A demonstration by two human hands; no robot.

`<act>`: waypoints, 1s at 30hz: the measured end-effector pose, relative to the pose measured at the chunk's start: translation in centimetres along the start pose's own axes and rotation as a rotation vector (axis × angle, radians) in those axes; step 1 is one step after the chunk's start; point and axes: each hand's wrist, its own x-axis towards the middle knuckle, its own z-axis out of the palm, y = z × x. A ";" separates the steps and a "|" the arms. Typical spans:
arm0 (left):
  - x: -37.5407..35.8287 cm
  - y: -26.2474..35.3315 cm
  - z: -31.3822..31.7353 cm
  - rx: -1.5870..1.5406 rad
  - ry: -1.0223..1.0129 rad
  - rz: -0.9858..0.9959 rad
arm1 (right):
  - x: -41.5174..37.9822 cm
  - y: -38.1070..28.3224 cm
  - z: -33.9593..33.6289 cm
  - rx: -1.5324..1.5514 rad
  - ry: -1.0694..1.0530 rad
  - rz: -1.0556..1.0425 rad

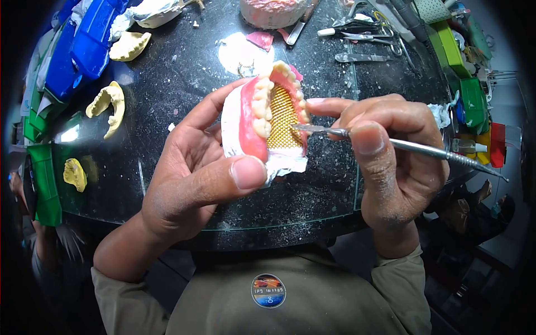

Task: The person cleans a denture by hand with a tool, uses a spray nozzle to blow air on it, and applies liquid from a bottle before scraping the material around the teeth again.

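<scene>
My left hand [192, 167] is wrapped around a white plaster dental model, its thumb at the near edge. On the model sits a denture [254, 120] of pink wax with a row of pale teeth. Gold-coloured mesh [283, 120] covers the palate inside the arch. My right hand [391, 151] pinches a thin metal wax carver [419, 146] between thumb and fingers. The carver's flat tip lies at the inner right side of the denture, over the mesh. Its other end points to the lower right.
Yellowish plaster casts [114, 109] lie on the dark table [184, 61] at the left, beside blue bins [92, 42]. A pink-topped plaster block [273, 12], a knife [301, 25] and scissors [371, 38] are at the back. Green bins [473, 103] line the right.
</scene>
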 end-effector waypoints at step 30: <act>0.1 0.1 0.0 0.045 -0.004 -0.001 | -0.1 -0.1 -0.6 -0.035 0.028 -0.026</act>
